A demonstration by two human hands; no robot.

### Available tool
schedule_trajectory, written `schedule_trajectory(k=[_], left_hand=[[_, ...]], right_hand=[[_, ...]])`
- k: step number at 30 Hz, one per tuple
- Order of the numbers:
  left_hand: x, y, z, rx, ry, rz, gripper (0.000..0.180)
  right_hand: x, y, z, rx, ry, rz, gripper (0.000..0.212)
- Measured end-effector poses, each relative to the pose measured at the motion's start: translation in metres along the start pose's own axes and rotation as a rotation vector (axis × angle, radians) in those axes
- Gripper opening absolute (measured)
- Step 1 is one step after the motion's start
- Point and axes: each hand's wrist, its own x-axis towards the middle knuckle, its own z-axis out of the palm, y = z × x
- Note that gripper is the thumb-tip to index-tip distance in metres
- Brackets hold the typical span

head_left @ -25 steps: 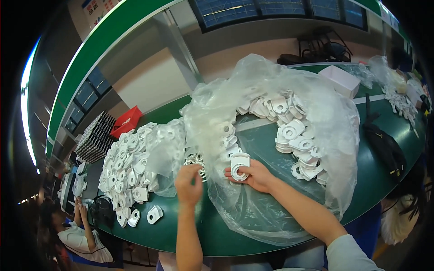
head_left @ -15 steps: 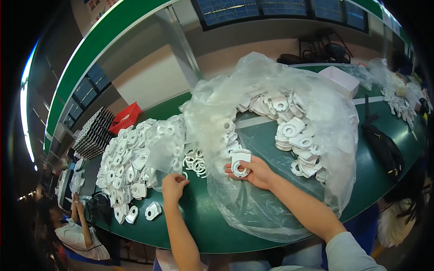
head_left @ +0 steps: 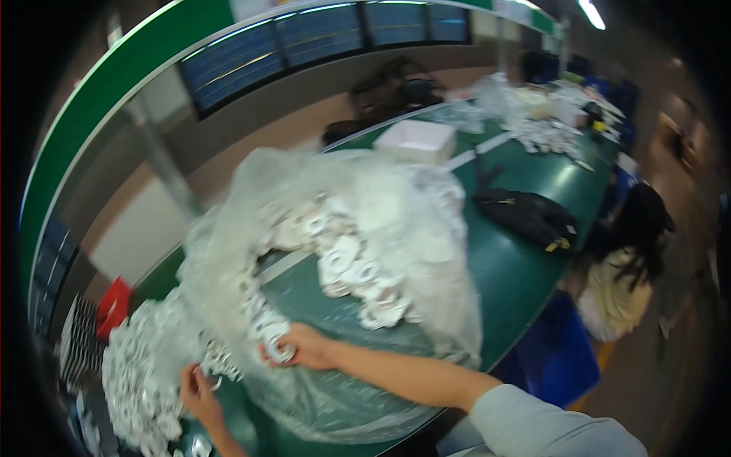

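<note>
Smeared by motion, the view shows my right hand closed around a white plastic part with a round hole at its lower end. It is over the near-left side of a large clear plastic bag spread on the table. My left hand pinches a small white C-shaped ring. Just past it lies a small heap of white rings, between the bag and a big pile of white plastic parts. More of these parts lie in a curve inside the bag.
The green table carries a white box and a black bag. More white pieces lie at its far right. A red bin and stacked trays stand at left. A person is beside a blue bin.
The view has swung to the right, so table, bag and hands appear farther left and lower. Both hands still hold the same pieces. More of the right side shows, including a person and the blue bin.
</note>
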Motion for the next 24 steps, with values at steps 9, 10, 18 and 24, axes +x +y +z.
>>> schedule_trajectory(k=[9, 10, 18, 24], left_hand=[[-0.002, 0.007, 0.02, -0.032, -0.408, -0.051, 0.03], [-0.005, 0.006, 0.02, -0.141, -0.39, -0.088, 0.028], [0.005, -0.006, 0.057, -0.082, -0.304, -0.189, 0.034], [-0.026, 0.003, 0.079, -0.352, -0.325, -0.224, 0.023]], right_hand=[[-0.001, -0.003, -0.001, -0.068, 0.037, -0.013, 0.037], [0.0, -0.002, -0.003, -0.069, 0.015, -0.011, 0.035], [0.002, 0.003, -0.002, -0.101, 0.02, -0.011, 0.023], [0.009, 0.01, -0.004, -0.056, 0.099, -0.039, 0.024]])
